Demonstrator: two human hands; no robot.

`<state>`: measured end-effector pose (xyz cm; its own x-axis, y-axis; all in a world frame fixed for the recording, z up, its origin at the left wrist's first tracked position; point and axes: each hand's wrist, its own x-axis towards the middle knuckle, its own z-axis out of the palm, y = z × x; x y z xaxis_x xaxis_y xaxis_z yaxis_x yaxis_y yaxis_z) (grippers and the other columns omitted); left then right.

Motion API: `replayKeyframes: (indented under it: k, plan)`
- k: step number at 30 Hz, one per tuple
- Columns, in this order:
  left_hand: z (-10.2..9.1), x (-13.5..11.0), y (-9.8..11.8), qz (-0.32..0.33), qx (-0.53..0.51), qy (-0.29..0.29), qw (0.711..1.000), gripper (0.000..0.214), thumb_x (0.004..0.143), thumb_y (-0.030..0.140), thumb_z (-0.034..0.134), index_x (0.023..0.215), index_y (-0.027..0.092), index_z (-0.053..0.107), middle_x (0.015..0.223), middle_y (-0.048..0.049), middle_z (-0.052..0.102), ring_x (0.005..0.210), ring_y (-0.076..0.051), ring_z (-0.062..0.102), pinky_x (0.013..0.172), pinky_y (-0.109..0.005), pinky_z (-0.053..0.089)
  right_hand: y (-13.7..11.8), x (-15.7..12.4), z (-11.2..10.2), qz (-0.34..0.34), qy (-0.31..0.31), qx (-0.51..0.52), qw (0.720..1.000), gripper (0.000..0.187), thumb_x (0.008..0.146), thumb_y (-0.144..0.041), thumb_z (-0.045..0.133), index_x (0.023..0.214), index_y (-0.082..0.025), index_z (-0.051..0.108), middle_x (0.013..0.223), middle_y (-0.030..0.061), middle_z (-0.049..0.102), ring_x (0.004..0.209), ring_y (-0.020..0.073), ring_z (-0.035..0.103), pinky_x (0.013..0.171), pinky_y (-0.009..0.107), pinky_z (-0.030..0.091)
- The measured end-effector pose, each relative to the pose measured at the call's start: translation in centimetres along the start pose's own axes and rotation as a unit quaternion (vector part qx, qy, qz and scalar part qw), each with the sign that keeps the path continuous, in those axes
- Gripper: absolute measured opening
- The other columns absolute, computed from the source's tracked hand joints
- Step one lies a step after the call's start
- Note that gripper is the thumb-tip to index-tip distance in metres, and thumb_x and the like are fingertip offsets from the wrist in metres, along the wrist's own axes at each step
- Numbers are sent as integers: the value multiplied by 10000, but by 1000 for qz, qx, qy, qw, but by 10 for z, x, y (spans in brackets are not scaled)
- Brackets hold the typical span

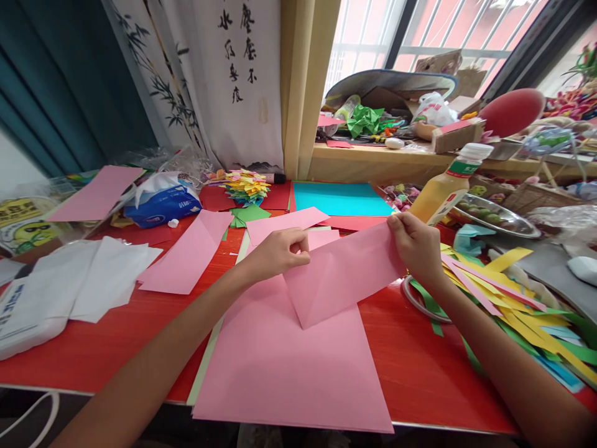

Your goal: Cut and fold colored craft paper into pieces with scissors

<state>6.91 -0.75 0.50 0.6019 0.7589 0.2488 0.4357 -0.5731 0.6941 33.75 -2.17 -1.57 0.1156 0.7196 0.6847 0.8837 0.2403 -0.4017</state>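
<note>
Both my hands hold up a strip of pink paper [345,274] with a slanting crease near its left end. My left hand [282,252] pinches the strip's upper left corner, its fingers curled. At the upper right end, my right hand [416,246] grips the strip between thumb and fingers. Below it lies a large pink sheet [293,373] on the red table, with a pale green edge showing along its left side. Behind the strip rests another pink piece [286,225]. To the left lies a creased pink sheet [189,255].
White papers [105,277] and a blue tissue pack [163,202] are on the left. A folded-paper ornament [247,186] stands at the back near a blue sheet [342,199]. Right are a juice bottle [443,186], a metal bowl [497,214] and coloured strips [527,317].
</note>
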Motion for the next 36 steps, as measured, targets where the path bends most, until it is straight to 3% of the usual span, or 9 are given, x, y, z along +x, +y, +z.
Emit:
replayKeyframes:
  k: [11, 15, 18, 20, 23, 26, 29, 32, 36]
  plan:
    - [-25, 2, -15, 10, 47, -41, 998, 64, 635, 159, 448, 584, 182, 418, 625, 30, 417, 613, -110, 364, 549, -233, 281, 10, 2, 5, 14, 12, -63, 998, 296, 871, -385, 386, 765, -197, 590, 579, 45, 555, 529, 173, 491, 516, 267, 293]
    - [-39, -1, -24, -28, 99, -64, 993, 104, 621, 163, 464, 549, 184, 392, 607, 30, 430, 583, -110, 365, 512, -232, 255, 18, 4, 5, 16, 12, -99, 995, 297, 867, -371, 389, 782, -184, 603, 589, 59, 562, 531, 180, 483, 517, 272, 272]
    - [-46, -2, -34, -89, 143, -27, 985, 163, 626, 179, 477, 512, 185, 362, 559, 29, 421, 548, -110, 367, 500, -239, 246, 22, 5, 5, 23, 20, -101, 994, 298, 863, -367, 396, 778, -170, 602, 571, 53, 543, 519, 175, 463, 510, 271, 258]
    - [-46, 0, -39, -104, 149, 18, 983, 133, 661, 201, 473, 539, 183, 423, 589, 20, 470, 580, -119, 415, 531, -240, 279, 20, 4, 6, 19, 8, -82, 996, 298, 865, -371, 393, 761, -171, 588, 564, 36, 529, 515, 161, 457, 505, 261, 272]
    - [-34, 4, -36, -61, 116, 48, 990, 114, 730, 237, 456, 693, 180, 548, 754, -4, 564, 708, -138, 488, 624, -248, 341, 6, -3, 13, 1, -48, -24, 999, 284, 866, -363, 394, 698, -186, 539, 550, -1, 492, 503, 130, 440, 497, 237, 301]
    - [-11, 5, -21, -5, 56, 17, 998, 137, 773, 265, 465, 818, 180, 564, 861, -18, 574, 793, -138, 507, 699, -256, 377, -14, -15, 23, 0, -128, 83, 988, 288, 873, -359, 380, 662, -191, 480, 538, -21, 446, 495, 119, 414, 479, 230, 297]
    - [13, 4, -4, 31, 3, -4, 1000, 131, 777, 264, 499, 872, 186, 548, 925, -27, 567, 868, -145, 507, 746, -264, 390, -37, -29, 28, -20, -172, 120, 978, 272, 878, -345, 373, 675, -195, 473, 573, -18, 489, 519, 117, 444, 479, 221, 319]
    - [30, 1, 9, 22, -49, 1, 999, 121, 783, 278, 512, 847, 180, 542, 893, -27, 570, 839, -142, 508, 735, -264, 399, -56, -39, 27, -41, -206, 158, 965, 232, 878, -311, 374, 706, -199, 481, 595, -15, 520, 521, 115, 449, 481, 221, 331]
    - [37, 0, 15, -15, -104, 22, 994, 131, 789, 301, 510, 776, 172, 532, 788, -5, 560, 731, -125, 495, 652, -246, 385, -70, -46, 23, -42, -198, 166, 965, 215, 881, -300, 367, 724, -206, 479, 600, -2, 531, 540, 126, 463, 489, 228, 334]
